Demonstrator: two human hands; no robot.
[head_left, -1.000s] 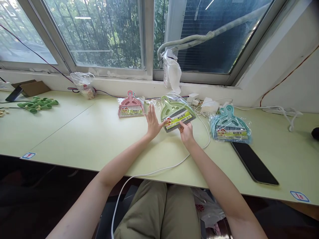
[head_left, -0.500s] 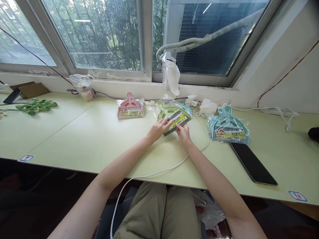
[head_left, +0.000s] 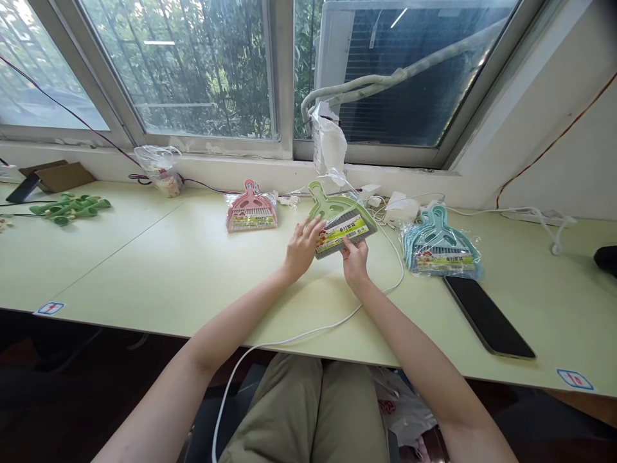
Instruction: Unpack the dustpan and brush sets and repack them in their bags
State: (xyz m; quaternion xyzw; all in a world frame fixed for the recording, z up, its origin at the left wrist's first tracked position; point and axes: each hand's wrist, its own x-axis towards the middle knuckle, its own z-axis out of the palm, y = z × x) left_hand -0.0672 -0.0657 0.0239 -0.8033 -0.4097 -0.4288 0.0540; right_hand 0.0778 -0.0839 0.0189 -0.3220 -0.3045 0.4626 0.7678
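Observation:
A mini dustpan-and-brush set (head_left: 345, 226), a green pan with a grey-bristled brush and a yellow-green label, is tilted between my hands above the table. The fingers of my left hand (head_left: 301, 247) lie together against its left edge, over the label's end. My right hand (head_left: 355, 260) pinches the lower edge, thumb on the front and the other fingers behind it. Clear plastic film shows behind its handle. Left of it sits a wrapped pink dustpan set (head_left: 251, 209); on the right lies a wrapped blue dustpan stack (head_left: 441, 241).
A black phone (head_left: 489, 316) lies at the front right. A white cable (head_left: 308, 333) crosses the table and hangs over its edge. Along the window are a plastic bag (head_left: 164, 173), a cardboard box (head_left: 65, 177) and green pieces (head_left: 72, 207).
The green set has been lifted and tilted, so its handle and pan show more fully. My left hand has slid up along its left edge. The blue piece behind is now hidden.

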